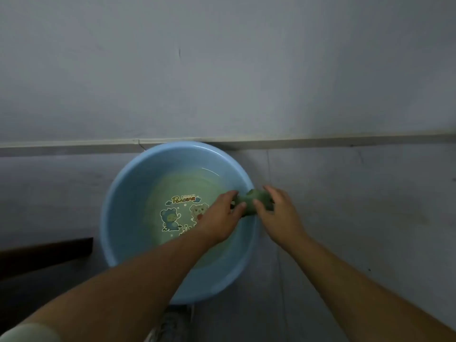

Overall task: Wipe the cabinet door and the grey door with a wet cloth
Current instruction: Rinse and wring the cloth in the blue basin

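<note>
The basin (128,193) looks like smooth, glossy light-blue plastic, with a printed cartoon sticker (177,213) on its bottom under clear water (187,183). The green cloth (249,202) appears soft and wet, bunched into a roll. The wall (222,70) is matt, painted plaster with a hairline crack. The floor (345,193) seems to be dull grey tile, though the dim light blurs it.

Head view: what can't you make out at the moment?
Head view only:
- Green cloth: mostly covered by the left hand and right hand gripping it; its size is unclear.
- Blue basin: print on its bottom partly hidden by the left hand, near rim by the forearm.
- Dark object: cut off by the left edge.
- Cabinet door, grey door: not identifiable in the frame.
</note>
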`<action>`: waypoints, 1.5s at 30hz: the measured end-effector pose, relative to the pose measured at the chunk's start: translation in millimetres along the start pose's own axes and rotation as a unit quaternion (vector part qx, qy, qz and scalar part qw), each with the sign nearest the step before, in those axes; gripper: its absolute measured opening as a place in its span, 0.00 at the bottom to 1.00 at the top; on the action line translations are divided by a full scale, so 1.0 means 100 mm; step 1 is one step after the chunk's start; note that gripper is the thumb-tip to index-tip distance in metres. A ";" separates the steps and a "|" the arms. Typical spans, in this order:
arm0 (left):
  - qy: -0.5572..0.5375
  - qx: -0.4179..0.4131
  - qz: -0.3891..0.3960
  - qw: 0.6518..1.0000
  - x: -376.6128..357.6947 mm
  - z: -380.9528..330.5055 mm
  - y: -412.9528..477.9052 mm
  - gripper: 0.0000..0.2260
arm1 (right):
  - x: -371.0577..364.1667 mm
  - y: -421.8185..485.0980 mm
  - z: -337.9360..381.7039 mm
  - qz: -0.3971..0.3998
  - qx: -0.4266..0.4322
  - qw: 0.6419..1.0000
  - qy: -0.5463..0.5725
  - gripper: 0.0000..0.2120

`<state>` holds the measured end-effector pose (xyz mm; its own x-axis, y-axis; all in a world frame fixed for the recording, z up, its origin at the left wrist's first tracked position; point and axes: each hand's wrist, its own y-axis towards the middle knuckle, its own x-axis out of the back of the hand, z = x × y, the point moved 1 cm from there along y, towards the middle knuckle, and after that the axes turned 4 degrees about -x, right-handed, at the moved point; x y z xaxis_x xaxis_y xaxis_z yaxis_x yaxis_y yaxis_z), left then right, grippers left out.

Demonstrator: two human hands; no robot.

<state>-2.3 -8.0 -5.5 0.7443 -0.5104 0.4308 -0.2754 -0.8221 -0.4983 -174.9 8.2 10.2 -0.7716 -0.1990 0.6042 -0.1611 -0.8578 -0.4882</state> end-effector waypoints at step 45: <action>-0.207 0.123 -0.219 0.945 0.36 1.67 0.00 0.10 | -1.97 0.47 0.30 0.087 -0.007 0.992 0.087 0.02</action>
<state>126.1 15.5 -115.7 0.9426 0.0503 0.3302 0.2268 -0.8222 -0.5221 -12.2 -6.6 -112.9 -0.8832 -0.2565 0.3927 -0.0243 -0.8111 -0.5844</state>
